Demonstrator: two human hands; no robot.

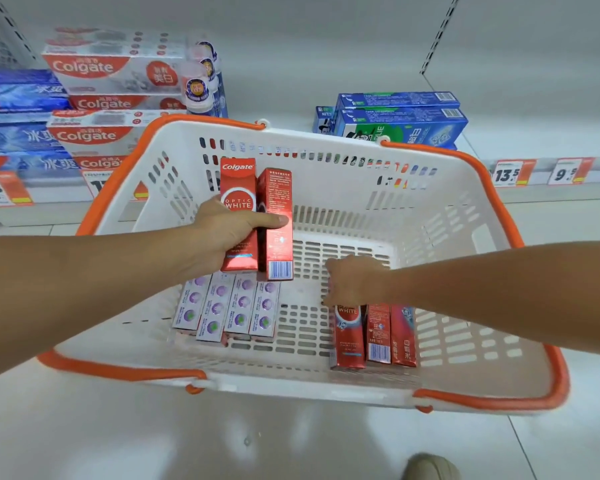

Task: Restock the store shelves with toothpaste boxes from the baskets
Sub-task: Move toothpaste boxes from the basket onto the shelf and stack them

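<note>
The left hand point(222, 233) is gripping two red cardboard toothpaste boxes point(257, 220) (side by side); the right hand point(352, 282) is clasping three red boxes point(374, 336) beneath it.

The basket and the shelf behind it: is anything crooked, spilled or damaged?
Nothing is spilled or visibly damaged. In the white basket, the purple-dotted boxes and red boxes lie flat in rows. The shelved blue-green boxes sit at a slight angle.
</note>
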